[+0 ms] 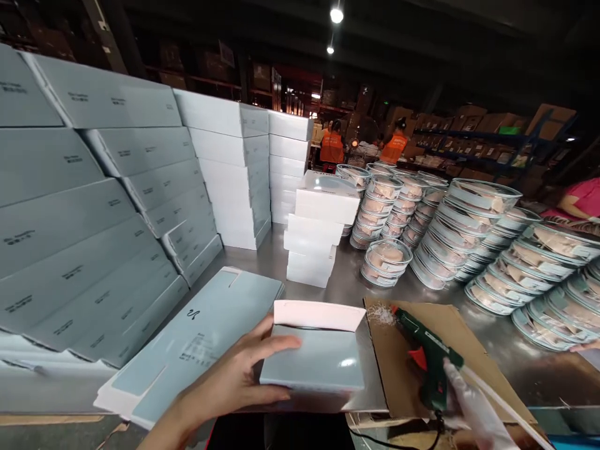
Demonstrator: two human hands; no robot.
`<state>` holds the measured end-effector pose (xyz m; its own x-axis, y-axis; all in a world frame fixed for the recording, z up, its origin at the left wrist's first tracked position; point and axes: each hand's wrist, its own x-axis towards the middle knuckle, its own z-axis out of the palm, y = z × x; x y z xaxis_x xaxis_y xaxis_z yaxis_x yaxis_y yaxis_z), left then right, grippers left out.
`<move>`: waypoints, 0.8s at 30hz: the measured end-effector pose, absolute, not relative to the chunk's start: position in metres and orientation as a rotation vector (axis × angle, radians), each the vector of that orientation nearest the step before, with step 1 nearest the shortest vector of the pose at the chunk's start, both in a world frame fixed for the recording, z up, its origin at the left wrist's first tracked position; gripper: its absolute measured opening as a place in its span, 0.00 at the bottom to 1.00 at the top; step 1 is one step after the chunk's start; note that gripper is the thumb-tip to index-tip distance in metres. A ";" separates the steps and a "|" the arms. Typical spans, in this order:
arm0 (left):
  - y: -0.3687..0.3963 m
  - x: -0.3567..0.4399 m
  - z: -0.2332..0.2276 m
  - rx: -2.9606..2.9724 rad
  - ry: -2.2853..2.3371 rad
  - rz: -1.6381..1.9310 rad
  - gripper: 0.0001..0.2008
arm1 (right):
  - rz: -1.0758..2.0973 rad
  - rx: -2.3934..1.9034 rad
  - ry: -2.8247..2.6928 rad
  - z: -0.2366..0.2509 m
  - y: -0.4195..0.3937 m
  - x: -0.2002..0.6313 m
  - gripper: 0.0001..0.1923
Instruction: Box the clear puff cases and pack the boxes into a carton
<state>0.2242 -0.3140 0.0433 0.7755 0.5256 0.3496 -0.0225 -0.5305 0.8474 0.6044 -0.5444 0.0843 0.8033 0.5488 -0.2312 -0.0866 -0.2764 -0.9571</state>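
Observation:
My left hand (234,369) grips a light-blue carton (312,359) at its left side, thumb on the top face and fingers lower down. The carton lies at the table's front edge, its pale end flap (319,314) standing up at the far side. My right hand (478,403), in a whitish glove, is at the handle of a dark green glue gun (431,350) with a red trigger. A white glue stick (506,406) comes out of its rear. The gun's tip rests by a clump of glue strands on a brown cardboard sheet (450,319).
Flat light-blue carton blanks (210,319) lie to the left, beside a high wall of closed boxes (84,219). A short stack of white boxes (312,237) stands ahead. Several stacks of round glass containers (454,231) fill the right. People in orange vests (332,147) are farther back.

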 end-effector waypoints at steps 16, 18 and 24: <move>-0.325 0.241 0.004 1.734 0.138 1.319 0.32 | 0.374 -1.366 -1.901 0.102 -0.471 0.508 0.37; -0.326 0.240 0.007 1.818 0.151 1.306 0.33 | 0.356 -1.311 -1.977 0.104 -0.471 0.501 0.32; -0.324 0.222 0.047 2.205 0.255 0.763 0.11 | 0.075 -1.140 -2.242 0.112 -0.452 0.470 0.25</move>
<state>0.2219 -0.3240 0.0470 0.8002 0.4054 0.4420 -0.0586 -0.6806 0.7303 0.4705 -0.4517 0.1121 -0.4389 0.7486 0.4970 0.7135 0.6266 -0.3136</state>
